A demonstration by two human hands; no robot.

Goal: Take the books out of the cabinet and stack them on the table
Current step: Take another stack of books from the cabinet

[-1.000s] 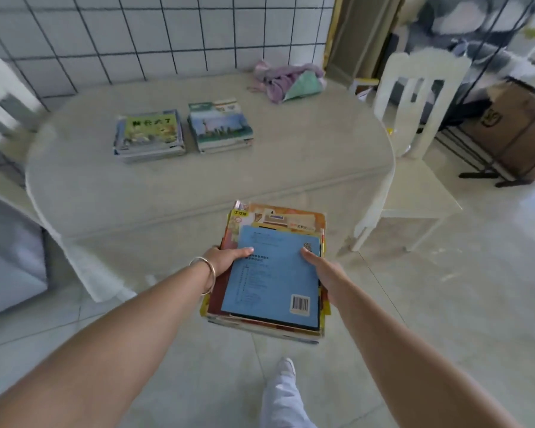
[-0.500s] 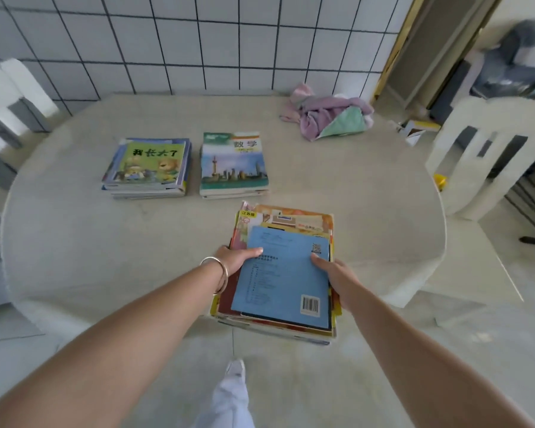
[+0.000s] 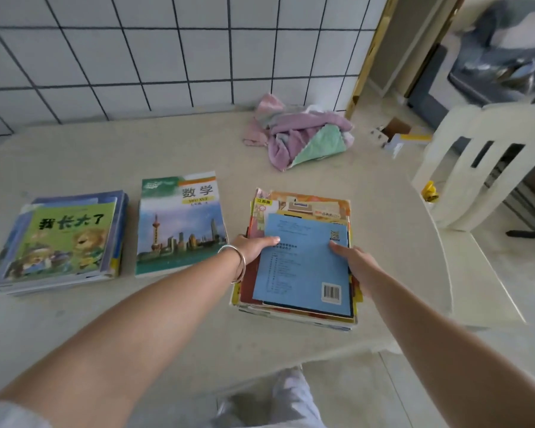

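Spreading across most of the view is the pale surface (image 3: 383, 242), set against a tiled wall at 12 o'clock. A white chair (image 3: 482, 162) stands off its edge at 2 o'clock, and a crumpled cloth (image 3: 303, 137) lies near the wall at 12 to 1 o'clock. Three lots of books sit in a row across the middle: a pile (image 3: 59, 242) at 9 o'clock with a green cover on top, a maths book (image 3: 179, 223) just beside it at 10 to 11 o'clock, and at the centre the stack (image 3: 303, 257) now in hand, topped by a blue book.

That stack looks thick and probably heavy for its size. Its covers seem glossy and of mixed formats, so the thin upper books could slide off if it tips. Holding it by both long edges, thumbs on top, suits it; keeping it level matters more than squeezing.

The left hand (image 3: 254, 248), with a bangle (image 3: 235, 264) on the wrist, clasps the stack's left edge, thumb laid on the blue cover, other fingers hidden beneath. The right hand (image 3: 352, 261) holds the right edge the same way. Whether the stack already rests on the surface or hangs just above it, I cannot tell.
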